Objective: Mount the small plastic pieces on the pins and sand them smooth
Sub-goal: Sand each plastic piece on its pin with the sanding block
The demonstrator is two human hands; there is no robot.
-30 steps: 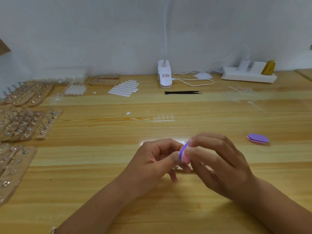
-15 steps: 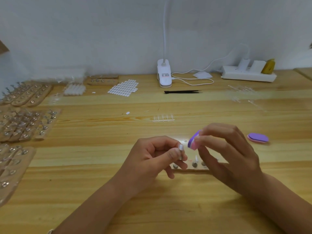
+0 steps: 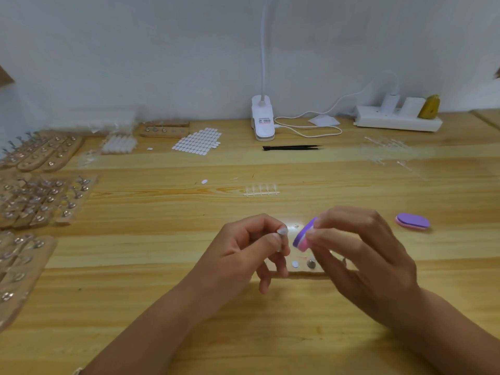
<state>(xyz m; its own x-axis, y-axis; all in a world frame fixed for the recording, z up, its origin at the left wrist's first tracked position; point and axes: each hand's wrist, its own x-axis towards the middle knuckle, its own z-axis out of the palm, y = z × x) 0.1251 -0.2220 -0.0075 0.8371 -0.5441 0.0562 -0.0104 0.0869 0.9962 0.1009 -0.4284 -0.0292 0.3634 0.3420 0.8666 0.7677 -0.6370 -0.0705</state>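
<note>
My left hand (image 3: 244,250) pinches a small metal pin (image 3: 281,238) with a pale plastic piece on its top, held upright above the table. My right hand (image 3: 359,255) grips a purple and pink sanding block (image 3: 304,236) a short way right of the pin, not touching it. Below and between the hands lies a wooden pin holder (image 3: 303,266) with a white sticky dot and a metal pin base showing; the hands hide the rest of the holder.
A second purple sanding block (image 3: 412,221) lies to the right. A clear sprue of plastic pieces (image 3: 261,190) sits mid-table, black tweezers (image 3: 292,148) behind it. Wooden holders with pins (image 3: 40,198) crowd the left edge. A sheet of white dots (image 3: 198,142), lamp base (image 3: 262,120) and power strip (image 3: 397,121) line the back.
The sanding block was against the piece one second ago. My right hand has drawn it away to the right, and my left hand now holds the pin upright, apart from the block.
</note>
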